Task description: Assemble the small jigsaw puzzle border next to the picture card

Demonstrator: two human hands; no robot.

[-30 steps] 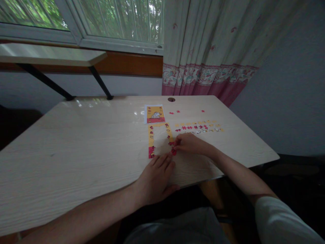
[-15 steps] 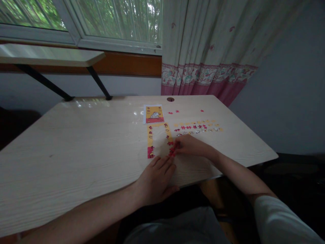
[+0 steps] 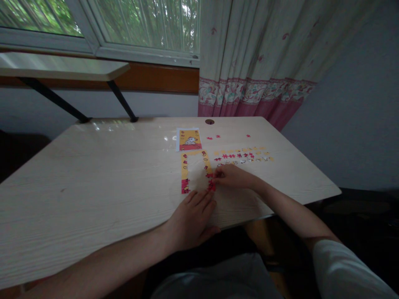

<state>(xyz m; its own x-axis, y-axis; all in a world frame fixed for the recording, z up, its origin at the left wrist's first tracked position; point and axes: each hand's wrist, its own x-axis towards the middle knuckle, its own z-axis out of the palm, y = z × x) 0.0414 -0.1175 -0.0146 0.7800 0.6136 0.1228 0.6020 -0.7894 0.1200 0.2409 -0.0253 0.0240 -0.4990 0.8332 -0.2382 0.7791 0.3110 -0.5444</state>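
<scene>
A partly built jigsaw frame [image 3: 185, 172] in yellow and red lies on the pale wooden table [image 3: 93, 174]. My left hand [image 3: 190, 220] rests flat on the table with its fingertips at the frame's bottom edge. My right hand [image 3: 232, 176] has its fingers pinched on a small red puzzle piece [image 3: 212, 185] at the frame's lower right corner. Loose puzzle pieces [image 3: 243, 155] in red, yellow and white lie in rows just beyond my right hand. A small reference picture card [image 3: 188, 139] sits behind the frame.
A few stray red pieces [image 3: 213, 136] lie near a round cable hole [image 3: 210, 121] at the table's back edge. A curtain [image 3: 249, 58] hangs behind the table, beside a window [image 3: 124, 25] and a shelf [image 3: 59, 66] on black brackets.
My right hand's fingertips shifted slightly around the frame's lower right corner with the red piece. My left hand stayed put.
</scene>
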